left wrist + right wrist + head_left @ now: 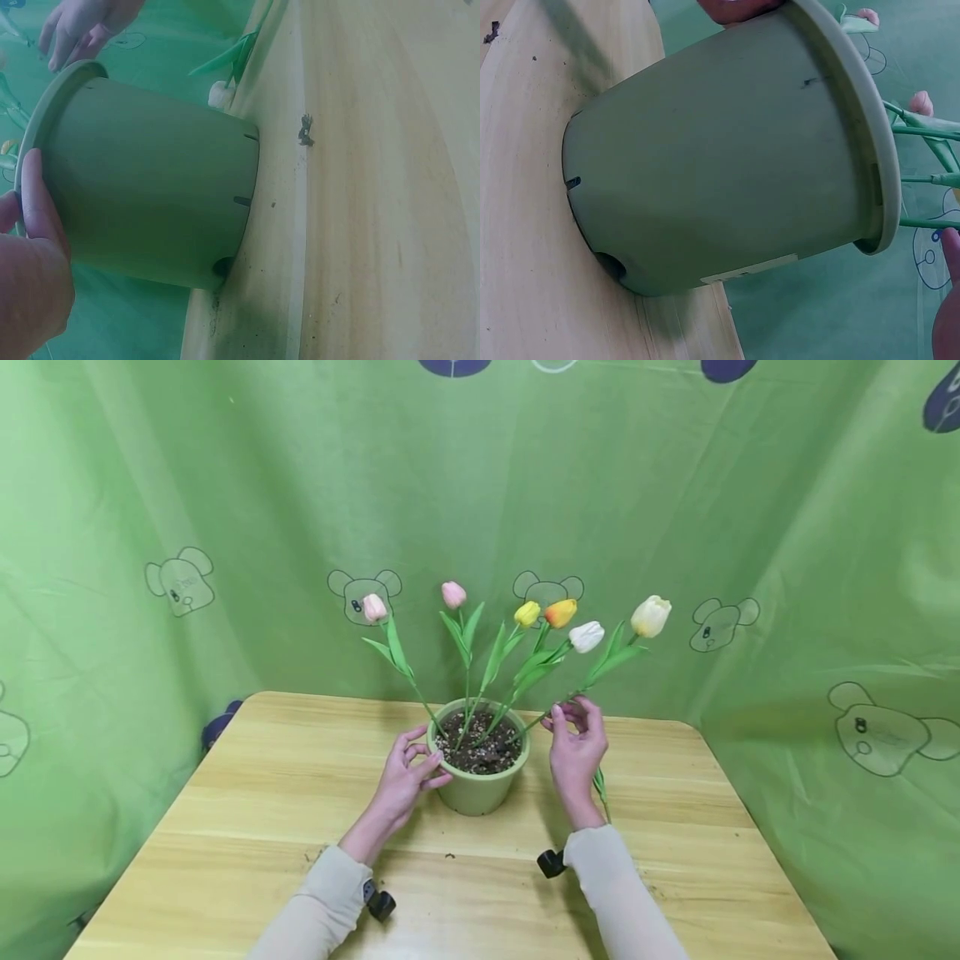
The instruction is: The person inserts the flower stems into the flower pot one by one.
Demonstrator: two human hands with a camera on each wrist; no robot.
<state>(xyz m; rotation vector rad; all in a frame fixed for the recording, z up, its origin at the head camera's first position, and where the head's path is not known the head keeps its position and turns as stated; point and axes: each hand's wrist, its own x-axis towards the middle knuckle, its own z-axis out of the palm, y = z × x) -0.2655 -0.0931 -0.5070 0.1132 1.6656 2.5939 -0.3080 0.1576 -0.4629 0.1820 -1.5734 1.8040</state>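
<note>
A green flower pot (477, 792) filled with dark, pebbly soil (487, 753) stands upright on the table. My left hand (401, 777) holds its rim at the left side; in the left wrist view a finger (39, 196) lies along the outer wall. My right hand (577, 747) pinches the stem of a cream tulip (651, 617) that leans right, its lower end at the soil. Also rising from the soil are two pink tulips (453, 595), a yellow tulip (527, 613), an orange tulip (561, 612) and a white tulip (587, 637).
Another green stem with leaves (601, 787) lies on the table (315, 793), partly hidden by my right hand. Soil crumbs (305, 131) dot the tabletop. A green curtain (285, 510) with mouse prints hangs around the back and sides.
</note>
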